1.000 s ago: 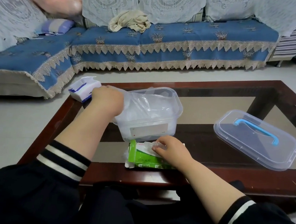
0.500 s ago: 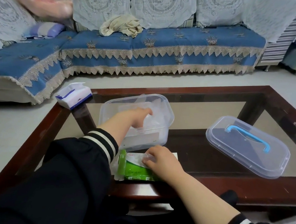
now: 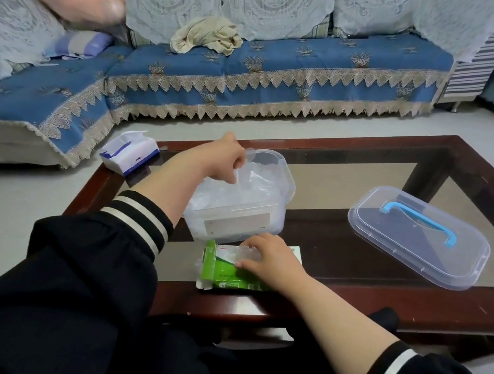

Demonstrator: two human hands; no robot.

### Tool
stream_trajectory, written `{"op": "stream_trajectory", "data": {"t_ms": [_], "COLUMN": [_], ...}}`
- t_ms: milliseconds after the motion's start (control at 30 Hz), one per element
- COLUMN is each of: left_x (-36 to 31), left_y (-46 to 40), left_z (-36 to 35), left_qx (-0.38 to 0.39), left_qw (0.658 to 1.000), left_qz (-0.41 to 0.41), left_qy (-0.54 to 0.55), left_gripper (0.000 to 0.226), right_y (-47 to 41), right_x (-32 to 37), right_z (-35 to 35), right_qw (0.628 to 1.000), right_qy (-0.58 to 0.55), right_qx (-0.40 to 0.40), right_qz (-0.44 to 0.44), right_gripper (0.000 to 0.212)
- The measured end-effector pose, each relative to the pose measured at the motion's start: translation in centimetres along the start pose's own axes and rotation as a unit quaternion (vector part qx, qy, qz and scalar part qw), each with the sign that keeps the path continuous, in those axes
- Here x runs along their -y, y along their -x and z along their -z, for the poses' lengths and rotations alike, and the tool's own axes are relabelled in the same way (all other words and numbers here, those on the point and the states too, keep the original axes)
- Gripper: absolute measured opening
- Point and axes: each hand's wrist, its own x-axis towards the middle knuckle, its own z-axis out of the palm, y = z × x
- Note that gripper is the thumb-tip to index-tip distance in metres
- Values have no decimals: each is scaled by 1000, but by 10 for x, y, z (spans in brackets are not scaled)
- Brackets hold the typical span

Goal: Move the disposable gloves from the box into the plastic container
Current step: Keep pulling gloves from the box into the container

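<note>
Both hands are busy: my left hand [image 3: 222, 161] pinches a clear disposable glove [image 3: 242, 172] over the plastic container [image 3: 274, 202], ready to drop it, while my right hand [image 3: 268, 257] fingers curl on gloves at the green box [image 3: 224, 271], to pull next.

Our left arm reaches forward from lower left, black sleeve with pale stripes pushed up below elbow, forearm bare. Our left hand [image 3: 222, 161] hangs knuckles-up, fingers curled downward, pinching thin clear glove [image 3: 241, 174] over far-left part of plastic container [image 3: 270, 216]. Our right arm comes in from lower right, forearm bare, striped cuff near elbow. Our right hand [image 3: 271, 258] lies palm-down on green box [image 3: 224, 271] near table's near edge, fingers bent, tips on clear film at box opening.
</note>
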Motion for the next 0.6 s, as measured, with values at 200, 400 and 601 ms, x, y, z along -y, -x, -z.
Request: {"op": "stream_trajectory", "data": {"t_ms": [200, 400, 601], "left_x": [1, 7, 6], "left_y": [28, 43, 41], "left_z": [3, -21, -22], "left_qx": [-181, -244, -231], "left_qw": [980, 968, 838], "left_qz": [-30, -27, 34], "left_qy": [75, 54, 494], "left_gripper": [18, 31, 64], "right_y": [2, 4, 6], "right_x": [5, 9, 13], "right_z": [3, 3, 3], "right_qw": [998, 997, 997], "right_qy": [-52, -56, -52], "right_qx": [-20, -35, -41], "right_qz": [-19, -28, -34], "right_gripper": [21, 18, 17]}}
